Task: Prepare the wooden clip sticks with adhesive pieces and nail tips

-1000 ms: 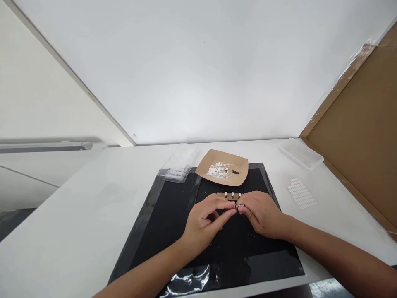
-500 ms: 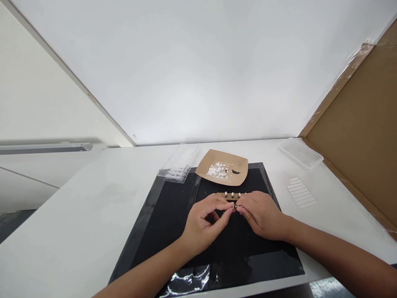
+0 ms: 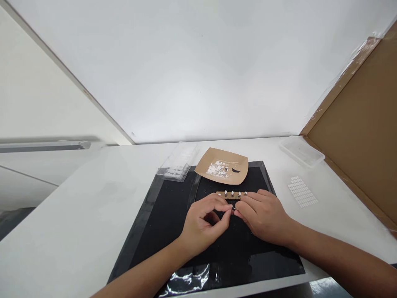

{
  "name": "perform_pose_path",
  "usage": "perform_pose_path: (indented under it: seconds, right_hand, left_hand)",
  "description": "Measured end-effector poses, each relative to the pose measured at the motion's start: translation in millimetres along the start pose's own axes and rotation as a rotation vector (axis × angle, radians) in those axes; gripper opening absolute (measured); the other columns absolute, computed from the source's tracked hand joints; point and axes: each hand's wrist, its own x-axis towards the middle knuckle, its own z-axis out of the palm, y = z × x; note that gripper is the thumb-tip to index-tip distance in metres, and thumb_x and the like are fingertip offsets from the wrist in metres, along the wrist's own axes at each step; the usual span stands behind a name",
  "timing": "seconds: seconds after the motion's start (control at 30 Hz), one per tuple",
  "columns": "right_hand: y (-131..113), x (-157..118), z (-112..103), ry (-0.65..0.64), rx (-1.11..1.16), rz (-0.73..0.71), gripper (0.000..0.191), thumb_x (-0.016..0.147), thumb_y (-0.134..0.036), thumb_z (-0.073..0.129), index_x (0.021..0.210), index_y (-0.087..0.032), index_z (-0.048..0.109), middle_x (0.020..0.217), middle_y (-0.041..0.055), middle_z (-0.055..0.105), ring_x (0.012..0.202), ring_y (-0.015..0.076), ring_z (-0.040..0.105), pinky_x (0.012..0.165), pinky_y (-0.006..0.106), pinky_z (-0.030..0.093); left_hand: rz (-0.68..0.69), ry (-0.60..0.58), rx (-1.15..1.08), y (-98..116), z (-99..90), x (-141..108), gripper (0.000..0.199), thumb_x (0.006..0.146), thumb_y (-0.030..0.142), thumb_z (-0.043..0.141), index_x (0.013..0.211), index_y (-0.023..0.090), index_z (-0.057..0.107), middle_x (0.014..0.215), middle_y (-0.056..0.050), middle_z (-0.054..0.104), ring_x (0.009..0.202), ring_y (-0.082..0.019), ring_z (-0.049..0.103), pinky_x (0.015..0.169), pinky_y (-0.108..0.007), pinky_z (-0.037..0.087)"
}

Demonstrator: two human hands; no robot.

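Observation:
Over the black mat (image 3: 167, 215), my left hand (image 3: 206, 223) pinches a small dark piece (image 3: 233, 208) between thumb and index finger. My right hand (image 3: 263, 215) meets it from the right, its fingertips closed on the other side of the same tiny piece. What the piece is cannot be made out. Just beyond the fingertips lies a brown strip (image 3: 229, 195) with several small white-topped pieces standing in a row. The right end of the strip is hidden by my right hand.
A brown square tray (image 3: 204, 162) of white bits sits behind the strip. Left of it is a clear plastic case (image 3: 178, 163). At right are a sheet of white stickers (image 3: 302, 191), a translucent lid (image 3: 302, 152) and a cardboard wall (image 3: 356, 124).
My right hand has turned slightly and its fingers have shifted, showing more of the strip. The small piece between the fingertips has tilted and moved slightly. My left hand stays nearly in place.

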Motion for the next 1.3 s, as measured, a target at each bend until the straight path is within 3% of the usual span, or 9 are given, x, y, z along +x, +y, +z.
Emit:
perform_pose_path:
  seconds: [0.2, 0.67, 1.17, 1.3]
  right_hand:
    - [-3.3, -0.8, 1.0, -0.021, -0.032, -0.006, 0.035, 0.112, -0.025, 0.048, 0.078, -0.02, 0.053, 0.07, 0.0, 0.059, 0.067, 0.0177, 0.047, 0.063, 0.037, 0.02]
    - [-8.2, -2.1, 7.8, -0.019, 0.097, 0.021, 0.037, 0.113, -0.023, 0.042, 0.079, -0.019, 0.057, 0.069, -0.0001, 0.062, 0.065, 0.016, 0.051, 0.064, 0.035, 0.024]
    - [-6.7, -8.4, 9.5, -0.143, 0.419, 0.198, 0.041, 0.115, -0.033, 0.032, 0.089, -0.019, 0.06, 0.078, 0.0017, 0.068, 0.066, 0.0158, 0.055, 0.065, 0.032, 0.035]
    - [-6.0, -9.1, 8.1, -0.169, 0.554, 0.265, 0.039, 0.115, -0.035, 0.033, 0.088, -0.02, 0.057, 0.077, -0.0002, 0.065, 0.065, 0.0143, 0.054, 0.065, 0.029, 0.037]
  left_hand:
    - [0.043, 0.015, 0.026, 1.8, 1.9, 1.7, 0.011, 0.087, 0.01, 0.068, 0.08, 0.017, 0.073, 0.077, -0.006, 0.072, 0.064, -0.014, 0.069, 0.048, -0.018, 0.051]
    - [-0.07, 0.05, 0.009, 4.6, 6.1, -0.7, 0.017, 0.079, 0.012, 0.069, 0.066, 0.018, 0.062, 0.068, -0.002, 0.066, 0.061, -0.014, 0.066, 0.056, -0.023, 0.056]
    - [-0.235, 0.031, -0.151, 3.5, 6.7, -4.2, 0.017, 0.082, 0.018, 0.073, 0.068, 0.017, 0.062, 0.071, -0.004, 0.063, 0.067, -0.015, 0.065, 0.042, -0.016, 0.05]
    - [-0.289, 0.003, -0.273, -0.1, 5.9, -6.6, 0.012, 0.086, 0.022, 0.073, 0.076, 0.015, 0.069, 0.076, -0.005, 0.064, 0.067, -0.016, 0.065, 0.038, -0.019, 0.055]
